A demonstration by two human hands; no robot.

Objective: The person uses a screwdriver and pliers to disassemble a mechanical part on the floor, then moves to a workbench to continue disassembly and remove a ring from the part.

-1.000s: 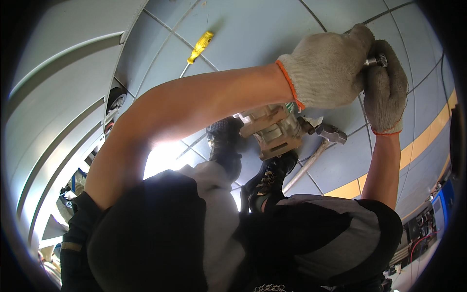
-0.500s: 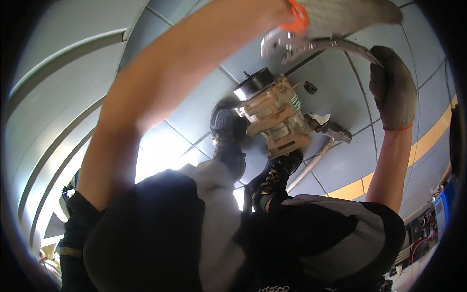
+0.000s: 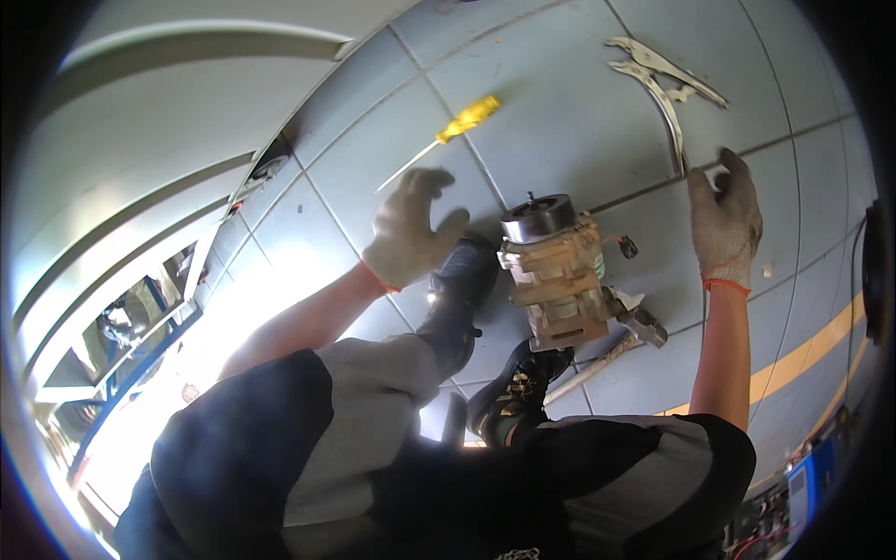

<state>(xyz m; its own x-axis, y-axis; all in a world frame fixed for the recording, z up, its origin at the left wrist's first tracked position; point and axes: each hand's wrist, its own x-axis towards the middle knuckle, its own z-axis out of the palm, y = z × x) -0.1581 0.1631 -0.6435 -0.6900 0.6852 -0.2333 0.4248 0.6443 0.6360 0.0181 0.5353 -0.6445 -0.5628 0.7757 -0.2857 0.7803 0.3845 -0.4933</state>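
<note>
My left hand point(image 3: 413, 230), in a pale work glove with an orange cuff, is open with fingers curved and apart, holding nothing. Just beyond it lies a screwdriver point(image 3: 469, 119) with a yellow handle, its shaft pointing toward the hand. My right hand point(image 3: 728, 213), gloved as well, is open at the right. Its fingertips are close to the handle end of metal locking pliers point(image 3: 659, 86), which lie with handles spread. Between the hands and my shoes sits a dirty compressor point(image 3: 558, 280) with a shiny round pulley point(image 3: 539, 217) at its far end.
A hammer point(image 3: 644, 328) with a wooden handle lies right of the compressor. A short wire with a black connector point(image 3: 628, 246) sticks out of the compressor. My shoe point(image 3: 523, 387) is close against it. A white panel point(image 3: 177, 112) stands on the left; a yellow stripe point(image 3: 812, 336) crosses the tiled floor.
The locking pliers have gone from my right hand to the floor. My left hand has come back toward me to the left, bringing the screwdriver into view. Both hands are now open.
</note>
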